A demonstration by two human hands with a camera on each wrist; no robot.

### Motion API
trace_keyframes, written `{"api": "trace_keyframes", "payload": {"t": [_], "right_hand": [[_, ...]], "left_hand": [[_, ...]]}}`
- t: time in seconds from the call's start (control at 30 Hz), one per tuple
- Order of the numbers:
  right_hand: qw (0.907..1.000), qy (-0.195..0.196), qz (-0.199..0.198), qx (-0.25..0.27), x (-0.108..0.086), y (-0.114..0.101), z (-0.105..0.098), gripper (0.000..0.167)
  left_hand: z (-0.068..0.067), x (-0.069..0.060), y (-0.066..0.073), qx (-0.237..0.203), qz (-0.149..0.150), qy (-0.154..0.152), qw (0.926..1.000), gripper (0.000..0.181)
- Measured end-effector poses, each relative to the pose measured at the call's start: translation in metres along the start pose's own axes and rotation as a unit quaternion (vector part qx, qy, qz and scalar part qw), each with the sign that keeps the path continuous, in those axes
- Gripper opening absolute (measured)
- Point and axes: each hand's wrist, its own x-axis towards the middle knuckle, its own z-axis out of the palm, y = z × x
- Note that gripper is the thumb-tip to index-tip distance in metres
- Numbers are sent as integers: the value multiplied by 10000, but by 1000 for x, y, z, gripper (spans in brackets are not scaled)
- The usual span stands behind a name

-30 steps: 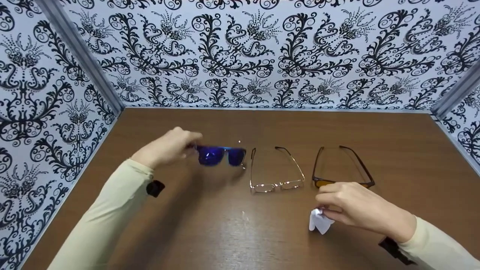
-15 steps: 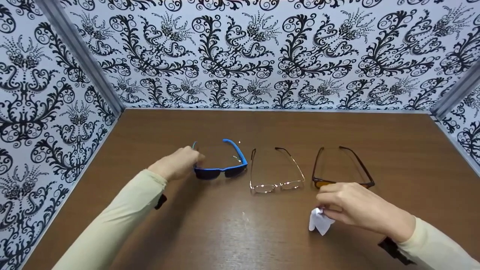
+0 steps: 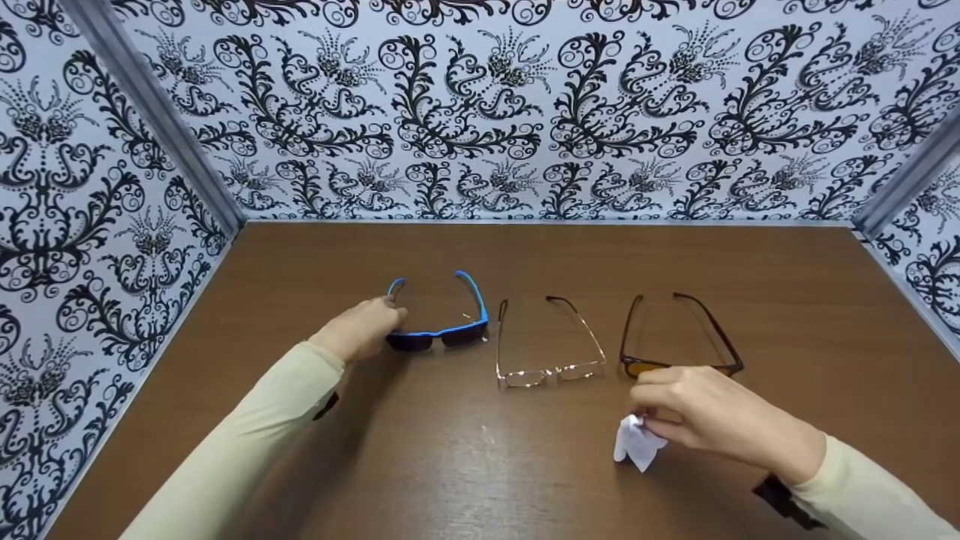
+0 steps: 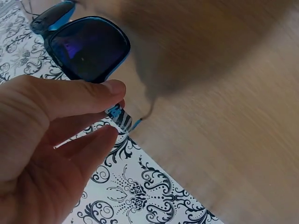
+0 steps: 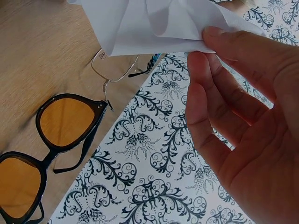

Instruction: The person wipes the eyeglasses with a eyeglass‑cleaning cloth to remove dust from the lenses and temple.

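Observation:
My left hand (image 3: 361, 328) pinches the blue-framed sunglasses (image 3: 466, 331) near the hinge at their left end. In the left wrist view, thumb and fingers hold the patterned temple just behind a dark lens (image 4: 91, 49). The temples stand unfolded and point toward the back wall. My right hand (image 3: 720, 412) pinches a white cloth (image 3: 640, 442) between thumb and fingertips, and the cloth hangs above the table. Just beyond that hand lie glasses with orange lenses (image 5: 67, 120) and a dark frame, partly covered by the hand in the head view.
Thin gold-framed eyeglasses (image 3: 551, 375) lie between the other two pairs, temples unfolded toward the back. The brown table (image 3: 420, 465) is bounded at the back and sides by walls with black-and-white patterned paper (image 3: 480, 112).
The left hand has lowered the sunglasses and tipped them from lenses facing the camera to temples pointing back, then shifted them slightly. The right hand keeps its place with the cloth.

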Motion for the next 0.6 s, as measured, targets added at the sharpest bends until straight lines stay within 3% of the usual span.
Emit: {"api": "trace_keyframes", "payload": {"t": [0.17,0.33,0.47,0.6], "right_hand": [[9999,47,125,25,-2,-1,0,32],[9995,258,181,-100,-1,-2,0,30],[9987,451,154,-184,1,-2,-1,33],[9983,561,77,-156,2,-2,-1,35]], "left_hand": [[-2,-1,0,-34,-61,-112,9999,23],[-14,-2,5,-130,-147,-188,9996,24],[-23,5,23,-116,-87,-17,9999,19],[-26,20,50,-58,244,103,9996,30]]}}
